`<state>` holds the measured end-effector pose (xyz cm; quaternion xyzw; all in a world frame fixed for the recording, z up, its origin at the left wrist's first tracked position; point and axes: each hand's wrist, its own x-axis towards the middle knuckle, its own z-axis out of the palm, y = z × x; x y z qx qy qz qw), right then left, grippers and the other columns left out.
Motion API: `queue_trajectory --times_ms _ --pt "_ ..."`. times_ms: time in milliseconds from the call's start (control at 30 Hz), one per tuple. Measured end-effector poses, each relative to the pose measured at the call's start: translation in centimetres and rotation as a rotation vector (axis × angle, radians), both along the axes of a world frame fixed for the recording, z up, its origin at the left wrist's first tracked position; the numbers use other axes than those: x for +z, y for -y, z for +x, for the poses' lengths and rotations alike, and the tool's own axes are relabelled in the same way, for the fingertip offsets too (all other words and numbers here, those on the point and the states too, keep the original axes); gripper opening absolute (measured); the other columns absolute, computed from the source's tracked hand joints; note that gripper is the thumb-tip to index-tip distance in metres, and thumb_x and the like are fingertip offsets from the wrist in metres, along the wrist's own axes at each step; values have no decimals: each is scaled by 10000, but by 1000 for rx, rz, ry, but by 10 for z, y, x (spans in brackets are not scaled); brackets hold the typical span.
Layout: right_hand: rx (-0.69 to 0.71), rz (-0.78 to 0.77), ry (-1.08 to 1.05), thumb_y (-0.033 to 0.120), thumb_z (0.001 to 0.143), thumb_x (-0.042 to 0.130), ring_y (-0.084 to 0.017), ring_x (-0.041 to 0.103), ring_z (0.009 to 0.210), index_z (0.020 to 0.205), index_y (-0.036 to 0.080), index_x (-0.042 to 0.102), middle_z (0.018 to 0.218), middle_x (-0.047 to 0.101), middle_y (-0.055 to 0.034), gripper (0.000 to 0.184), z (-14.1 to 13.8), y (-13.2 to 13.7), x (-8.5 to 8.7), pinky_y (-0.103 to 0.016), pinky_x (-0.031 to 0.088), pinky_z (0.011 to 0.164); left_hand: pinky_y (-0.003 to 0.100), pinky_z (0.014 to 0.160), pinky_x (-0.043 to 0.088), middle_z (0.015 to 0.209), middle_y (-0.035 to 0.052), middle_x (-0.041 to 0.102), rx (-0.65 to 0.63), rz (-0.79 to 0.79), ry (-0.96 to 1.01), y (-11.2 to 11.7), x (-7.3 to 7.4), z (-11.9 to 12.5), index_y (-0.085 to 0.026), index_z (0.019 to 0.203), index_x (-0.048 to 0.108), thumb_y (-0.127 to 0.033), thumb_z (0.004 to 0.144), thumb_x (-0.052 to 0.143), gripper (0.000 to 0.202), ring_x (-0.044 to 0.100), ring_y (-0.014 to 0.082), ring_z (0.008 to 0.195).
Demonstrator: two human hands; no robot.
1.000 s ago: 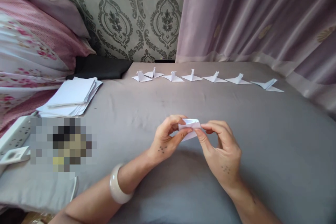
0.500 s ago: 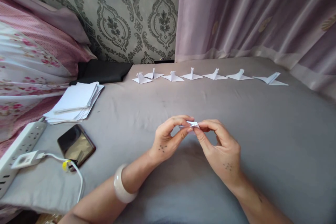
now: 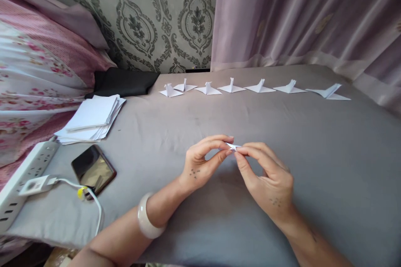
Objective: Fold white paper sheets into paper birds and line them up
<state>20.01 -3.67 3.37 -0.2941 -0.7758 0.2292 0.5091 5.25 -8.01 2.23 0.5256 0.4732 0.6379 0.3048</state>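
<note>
A small piece of folded white paper (image 3: 233,147) is pinched between my two hands above the grey cloth surface. My left hand (image 3: 202,162), with a pale bangle (image 3: 147,217) on its wrist, grips the paper's left side between thumb and fingers. On its right side, my right hand (image 3: 267,175) pinches it with thumb and forefinger. My fingertips cover much of the paper, so its exact shape is hidden. Beyond the hands stands a row of several folded white paper birds (image 3: 232,86).
At the left lie a stack of white paper sheets (image 3: 92,114), a phone (image 3: 94,169), a white power strip (image 3: 29,179) and a charger cable (image 3: 100,210). A black folded item (image 3: 125,82) rests at the back left. Curtains (image 3: 266,21) hang behind the grey cloth (image 3: 175,121).
The view has shifted slightly. Both hands still pinch the folded paper, whose visible part between the fingers now looks smaller and differently angled. My right-hand fingers have shifted a little.
</note>
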Motion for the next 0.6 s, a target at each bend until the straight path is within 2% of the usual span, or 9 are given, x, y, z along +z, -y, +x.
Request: queue_trajectory --times_ms 167,400,600 --pt "43 -119 -21 79 804 619 -143 620 782 910 237 637 855 634 -5 191 2 1 -1 -283 497 704 324 898 528 1055 60 704 -53 -43 26 0 2 -4 -195 818 717 -167 816 686 42 658 186 975" --pt "57 -11 13 43 781 639 -126 599 750 903 234 647 826 627 1 227 5 -2 0 -267 488 667 334 879 527 1029 68 712 -50 -52 82 1 1 -2 -189 835 713 -183 786 721 49 665 198 957" --pt "52 -49 11 26 786 628 -117 595 759 904 218 626 833 613 -1 225 4 0 -2 -264 493 691 320 879 514 1014 58 719 -54 -43 29 2 3 -3 -198 809 710 -167 804 700 33 659 185 954"
